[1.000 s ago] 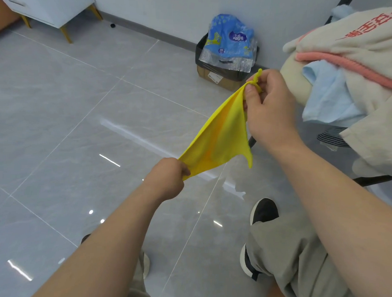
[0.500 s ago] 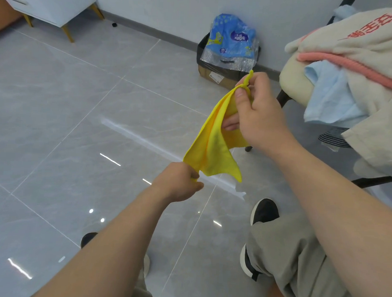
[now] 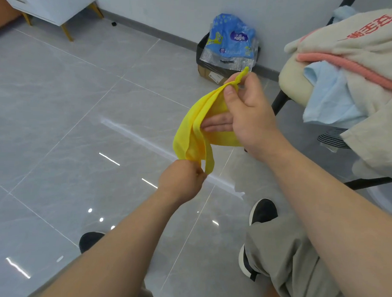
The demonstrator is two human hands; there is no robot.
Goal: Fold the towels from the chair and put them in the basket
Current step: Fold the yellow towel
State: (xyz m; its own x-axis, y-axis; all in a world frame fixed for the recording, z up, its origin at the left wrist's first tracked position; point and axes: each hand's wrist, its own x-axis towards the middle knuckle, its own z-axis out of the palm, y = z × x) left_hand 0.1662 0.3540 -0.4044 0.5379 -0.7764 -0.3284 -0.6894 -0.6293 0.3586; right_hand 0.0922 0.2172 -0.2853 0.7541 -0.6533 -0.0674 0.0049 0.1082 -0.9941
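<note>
**Yellow towel held in mid-air between both hands**

Yellow towel (image 3: 191, 135) hangs over the floor (image 3: 59, 99), left of the chair (image 3: 290, 85) and not touching it. It is bunched lengthwise into loose folds, and its edges can't be traced.

Right hand (image 3: 247, 112): thumb and forefinger pinch the top corner, with a small yellow tip sticking up above the pinch. The other fingers lie straight along the cloth below. Whether they press it or only rest on it is hard to say.

Left hand (image 3: 180, 183): curled around the lower end, back of the hand toward the camera. The fingertips and the actual grip point are hidden. A narrow strip of towel loops down beside the knuckles.

The chair is cut off by the right frame edge; only part of the seat rim and dark legs show. On it are a cream towel (image 3: 361, 43) with red print that is partly out of frame and unreadable, a pink towel (image 3: 349, 67) and a light blue towel (image 3: 330, 97), overlapping so that their outlines can't be separated. A striped item under the seat is mostly hidden.

By the wall, a blue plastic pack (image 3: 230, 38) sits in a box, covering most of it.
</note>
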